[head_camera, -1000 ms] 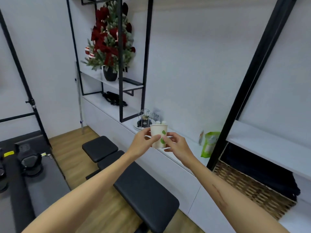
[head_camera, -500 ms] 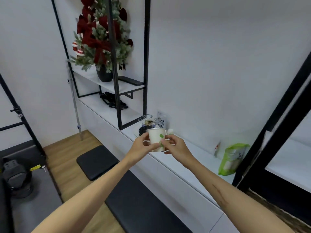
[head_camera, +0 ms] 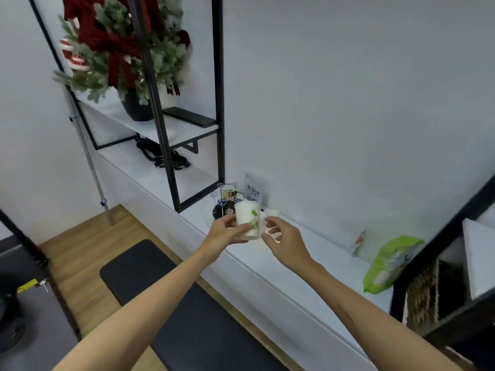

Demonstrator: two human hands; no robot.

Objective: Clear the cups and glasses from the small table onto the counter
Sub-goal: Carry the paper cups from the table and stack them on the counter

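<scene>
1. Paper cup (head_camera: 248, 219), white with a green leaf print, sits upright in the air just above the front edge of the white tabletop (head_camera: 316, 253), rim up and not touching the surface.
2. The left hand (head_camera: 224, 232) pinches the cup's lower left side, thumb across the front and fingers curled behind it.
3. The right hand (head_camera: 284, 239) is just beside the cup on its right, fingers loosely spread and curled; from where I stand its fingertips sit very near the cup wall, but I cannot tell whether they touch it.
4. Both bare forearms reach out from the lower corners toward the middle of the view.
5. Behind the cup on the tabletop stands a small wire rack (head_camera: 226, 199) on a dark round base, and beside that a QR-code card (head_camera: 253, 193) leans against the wall.
6. Further right along the tabletop a green plastic bag (head_camera: 388, 263) lies near a black post, with a woven basket (head_camera: 423, 293) below a shelf beyond it.
7. Up on the left, a black-framed shelf (head_camera: 171, 129) carries a Christmas tree with red bows (head_camera: 120, 46) in a dark pot, and a flat black keyboard (head_camera: 192, 120) next to it.
8. Below the arms a black padded bench (head_camera: 187, 311) runs along the wooden floor (head_camera: 80, 253).
</scene>
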